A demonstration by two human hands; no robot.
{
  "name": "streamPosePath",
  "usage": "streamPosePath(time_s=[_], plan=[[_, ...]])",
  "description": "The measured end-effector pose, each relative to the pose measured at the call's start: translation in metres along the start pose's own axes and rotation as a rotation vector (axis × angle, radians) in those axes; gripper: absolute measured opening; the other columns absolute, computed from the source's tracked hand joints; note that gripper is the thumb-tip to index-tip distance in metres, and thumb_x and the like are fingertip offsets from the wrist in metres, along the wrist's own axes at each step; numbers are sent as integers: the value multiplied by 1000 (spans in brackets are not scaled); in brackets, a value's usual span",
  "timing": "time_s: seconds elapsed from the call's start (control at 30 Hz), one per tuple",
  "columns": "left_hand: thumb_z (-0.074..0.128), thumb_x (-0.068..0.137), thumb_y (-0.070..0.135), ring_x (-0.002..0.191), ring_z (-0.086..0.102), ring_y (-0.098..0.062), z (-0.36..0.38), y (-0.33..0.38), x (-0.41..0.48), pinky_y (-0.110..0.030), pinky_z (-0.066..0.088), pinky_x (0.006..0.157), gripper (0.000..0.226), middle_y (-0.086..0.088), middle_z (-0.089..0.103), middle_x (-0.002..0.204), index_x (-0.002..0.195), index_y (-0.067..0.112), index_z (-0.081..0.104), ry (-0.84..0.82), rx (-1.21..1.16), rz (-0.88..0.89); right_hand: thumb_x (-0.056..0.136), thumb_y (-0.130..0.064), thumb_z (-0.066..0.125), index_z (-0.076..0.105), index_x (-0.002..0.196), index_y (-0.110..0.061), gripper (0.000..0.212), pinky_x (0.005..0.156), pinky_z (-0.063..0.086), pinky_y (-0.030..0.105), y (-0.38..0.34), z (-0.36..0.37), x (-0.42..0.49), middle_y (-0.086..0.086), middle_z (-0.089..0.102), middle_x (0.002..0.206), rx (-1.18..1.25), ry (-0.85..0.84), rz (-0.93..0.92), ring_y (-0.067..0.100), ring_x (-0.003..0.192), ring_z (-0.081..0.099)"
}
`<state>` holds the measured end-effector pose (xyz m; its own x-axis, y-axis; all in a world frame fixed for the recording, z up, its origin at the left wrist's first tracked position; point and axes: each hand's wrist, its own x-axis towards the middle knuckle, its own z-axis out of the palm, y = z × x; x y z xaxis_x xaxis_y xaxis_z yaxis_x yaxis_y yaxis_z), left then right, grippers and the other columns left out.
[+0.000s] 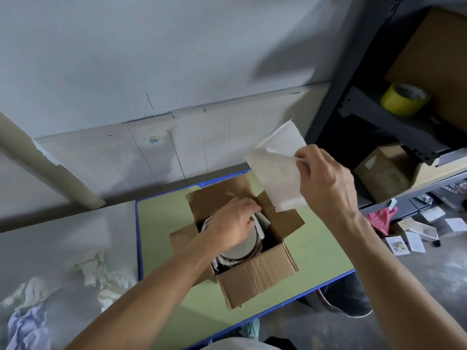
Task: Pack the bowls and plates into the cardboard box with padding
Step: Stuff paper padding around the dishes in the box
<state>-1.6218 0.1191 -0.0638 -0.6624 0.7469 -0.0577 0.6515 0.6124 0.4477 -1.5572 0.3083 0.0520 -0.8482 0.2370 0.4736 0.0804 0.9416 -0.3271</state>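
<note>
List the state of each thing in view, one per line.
Cardboard box: flaps open, on the green table.
Plate: inside the box, paper beside it.
Paper sheet: unfolded, held above the box.
Right hand: pinches the paper sheet.
Left hand: inside the box, fingers curled; grip unclear.
Yellow tape roll: on the shelf.

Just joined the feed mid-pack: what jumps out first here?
The open cardboard box sits mid-frame on the green table, the left hand reaching into it over a pale round dish. Up right, the right hand pinches a white paper sheet held above the box. Crumpled paper lies lower left.
</note>
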Motion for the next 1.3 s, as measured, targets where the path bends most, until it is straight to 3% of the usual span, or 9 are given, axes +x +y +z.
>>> streamPosePath(time_s=[0.13, 0.23, 0.33, 0.47, 0.63, 0.83, 0.93, 1.03, 1.3], plan=[[58, 93, 30, 112, 50, -23, 13, 8, 6, -40, 45, 95, 41, 3, 53, 126, 132, 23, 48, 21, 200, 15, 98, -21, 50, 57, 100, -19, 8, 54, 52, 42, -6, 4, -11, -3, 61, 88, -3, -41, 3, 28, 61, 58], [52, 94, 40, 106, 47, -21, 7, 11, 10, -38, 47, 89, 37, 3, 55, 118, 127, 24, 53, 58, 256, 41, 98, -20, 48, 58, 99, -19, 10, 51, 51, 41, -5, 5, -17, -4, 59, 87, -26, -50, -6, 26, 57, 56], [45, 98, 44, 111, 42, -21, 1, 13, 10, -35, 42, 86, 32, 3, 49, 118, 119, 26, 60, -10, 334, 82, 98, -20, 46, 57, 99, -20, 11, 50, 50, 41, -3, 8, -20, -5, 59, 86, -48, -72, 0, 27, 57, 54], [56, 94, 26, 111, 43, -21, 0, 14, 8, -32, 38, 82, 23, 5, 52, 117, 117, 24, 58, 20, 422, 109, 96, -18, 48, 57, 97, -20, 10, 51, 50, 39, -4, 7, -24, -3, 59, 83, -52, -73, 10, 30, 56, 53], [55, 91, 14, 107, 47, -20, -2, 10, 13, -29, 35, 83, 24, 6, 59, 108, 113, 24, 52, 4, 460, 69, 95, -13, 49, 57, 95, -17, 10, 48, 48, 39, -9, 1, -26, -1, 59, 81, -59, -75, -18, 32, 52, 50], [43, 96, 35, 103, 59, -23, -8, 4, 14, -32, 37, 82, 23, 3, 66, 104, 112, 24, 54, -175, 426, 103, 89, -7, 55, 58, 92, -16, 10, 41, 46, 38, -8, 1, -30, 0, 58, 76, -120, -97, -27, 32, 46, 47], [45, 100, 31, 100, 62, -25, -17, 1, 22, -30, 38, 74, 18, 3, 67, 103, 110, 27, 59, -214, 397, 67, 85, -3, 58, 60, 91, -14, 13, 38, 44, 37, -8, 2, -31, 1, 58, 74, -135, -103, -45, 31, 44, 46], [46, 96, 14, 100, 62, -29, -26, 3, 25, -30, 35, 70, 17, -2, 67, 104, 103, 20, 61, -171, 463, 36, 83, 0, 58, 60, 92, -14, 17, 38, 43, 37, -9, 4, -31, 1, 58, 74, -149, -127, -63, 30, 44, 45], [51, 95, 15, 90, 57, -22, -21, 6, 11, -30, 31, 59, 7, 3, 64, 90, 98, 19, 56, 52, 382, 29, 83, 0, 58, 60, 90, -14, 15, 38, 42, 37, -14, -1, -29, 1, 56, 71, -132, -120, -52, 31, 44, 44]])
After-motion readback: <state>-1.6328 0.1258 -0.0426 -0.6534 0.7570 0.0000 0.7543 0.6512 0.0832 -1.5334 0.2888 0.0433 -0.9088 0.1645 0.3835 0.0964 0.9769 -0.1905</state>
